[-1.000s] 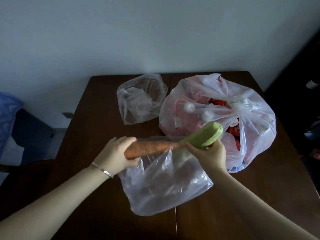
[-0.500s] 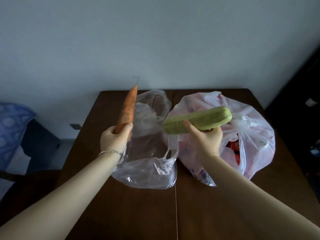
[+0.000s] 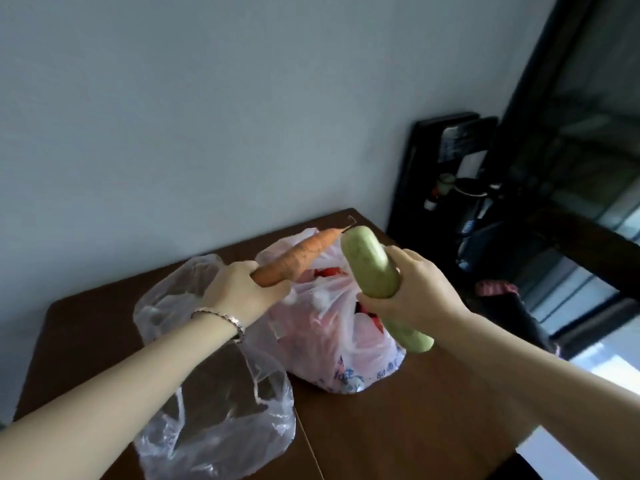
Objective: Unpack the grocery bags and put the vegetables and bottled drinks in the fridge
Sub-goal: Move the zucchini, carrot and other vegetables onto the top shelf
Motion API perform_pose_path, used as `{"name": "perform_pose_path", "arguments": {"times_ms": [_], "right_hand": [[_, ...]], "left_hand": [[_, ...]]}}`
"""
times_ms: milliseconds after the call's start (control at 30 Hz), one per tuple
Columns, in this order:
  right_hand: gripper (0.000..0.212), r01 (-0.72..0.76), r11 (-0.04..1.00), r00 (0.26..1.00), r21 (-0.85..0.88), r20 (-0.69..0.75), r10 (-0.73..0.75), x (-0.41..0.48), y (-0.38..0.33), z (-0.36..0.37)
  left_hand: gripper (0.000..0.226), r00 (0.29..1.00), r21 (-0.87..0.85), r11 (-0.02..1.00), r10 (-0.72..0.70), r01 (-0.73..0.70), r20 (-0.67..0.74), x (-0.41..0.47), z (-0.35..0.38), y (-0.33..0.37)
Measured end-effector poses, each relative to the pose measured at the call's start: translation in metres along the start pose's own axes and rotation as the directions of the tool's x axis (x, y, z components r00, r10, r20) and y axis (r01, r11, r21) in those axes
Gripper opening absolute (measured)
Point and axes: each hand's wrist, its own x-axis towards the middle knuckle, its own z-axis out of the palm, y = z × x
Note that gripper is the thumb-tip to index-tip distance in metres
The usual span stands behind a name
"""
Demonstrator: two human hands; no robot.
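white printed plastic bag (image 3: pixel 346 344): blurred red contents. left hand (image 3: pixel 239 292) grips long orange carrot (image 3: pixel 298 259); right hand (image 3: pixel 412 292) grips pale green gourd (image 3: pixel 372 271).

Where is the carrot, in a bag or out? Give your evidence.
Out. The left hand grips the carrot, raised over the pink bag; no plastic covers it.

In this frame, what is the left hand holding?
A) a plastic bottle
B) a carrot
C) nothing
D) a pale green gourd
B: the left hand grips the carrot by its thick end, while the right hand holds the pale green gourd.
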Motion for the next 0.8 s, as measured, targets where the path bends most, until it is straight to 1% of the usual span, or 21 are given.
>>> {"name": "perform_pose_path", "arguments": {"times_ms": [67,167,233,300,367,467,567,600,667,800], "right_hand": [[0.053,-0.116,0.985,0.993,-0.124,0.005,0.118,-0.023,0.015,-0.017],[0.049,-0.294,0.917,0.955,-0.269,-0.045,0.293,-0.067,0.039,-0.05],[0.044,-0.407,0.857,0.911,-0.316,-0.07,0.407,-0.105,0.056,-0.077],[0.038,-0.527,0.79,0.848,-0.314,-0.123,0.516,-0.149,0.07,-0.107],[0.039,-0.643,0.703,0.764,-0.305,-0.192,0.616,-0.196,0.083,-0.136],[0.046,-0.774,0.549,0.629,-0.314,-0.28,0.725,-0.27,0.099,-0.178],[0.069,-0.864,0.419,0.501,-0.28,-0.38,0.778,-0.351,0.104,-0.218],[0.07,-0.889,0.383,0.457,-0.252,-0.415,0.787,-0.378,0.104,-0.23],[0.062,-0.929,0.312,0.369,-0.197,-0.481,0.795,-0.431,0.103,-0.251],[0.057,-0.98,0.149,0.199,-0.134,-0.584,0.787,-0.538,0.106,-0.295]], "left_hand": [[0.035,0.984,0.021,0.987,0.154,-0.157,0.09,0.002,0.011,0.027],[0.03,0.913,-0.013,0.935,0.349,-0.354,0.212,-0.002,0.036,0.073],[0.027,0.851,-0.083,0.898,0.437,-0.433,0.29,-0.012,0.059,0.109],[0.027,0.782,-0.144,0.856,0.513,-0.496,0.354,-0.03,0.083,0.15],[0.03,0.693,-0.198,0.799,0.593,-0.568,0.41,-0.058,0.106,0.193],[0.031,0.542,-0.285,0.709,0.687,-0.644,0.484,-0.112,0.139,0.256],[0.034,0.371,-0.367,0.597,0.766,-0.713,0.525,-0.177,0.168,0.319],[0.035,0.315,-0.393,0.557,0.787,-0.731,0.53,-0.201,0.177,0.34],[0.036,0.212,-0.46,0.489,0.82,-0.741,0.531,-0.254,0.192,0.38],[0.036,0.036,-0.578,0.364,0.865,-0.73,0.5,-0.371,0.217,0.455]]}}
